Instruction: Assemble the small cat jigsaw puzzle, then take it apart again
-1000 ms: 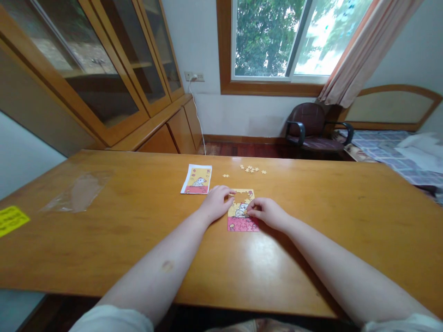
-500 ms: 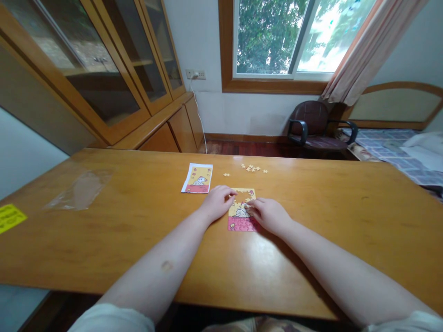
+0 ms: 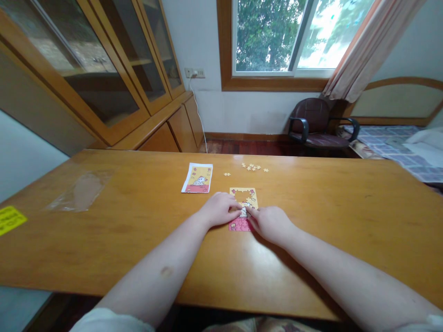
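Note:
A partly assembled jigsaw puzzle (image 3: 241,224) lies on the table in front of me, yellow above and pink below with a white cartoon animal. A gap shows bare wood in its upper part. My left hand (image 3: 221,210) rests at the puzzle's left side, fingertips on the white animal, thumb apart from the fingers. From the right, my right hand (image 3: 273,223) presses its stretched index finger on the middle of the puzzle, close to the left fingertips. Its thumb is lower, over the pink part. No piece is visible in either hand.
Several loose puzzle pieces (image 3: 254,168) lie beyond the puzzle, with a small group (image 3: 226,174) left of them. A reference picture card (image 3: 200,177) lies to the left. Farther left are a clear plastic bag (image 3: 81,191) and a yellow label (image 3: 10,219). A chair (image 3: 313,122) stands beyond the table.
My left hand has moved right and slightly nearer me, onto the puzzle's middle. The right hand has shifted slightly nearer me, its index finger now stretched onto the puzzle.

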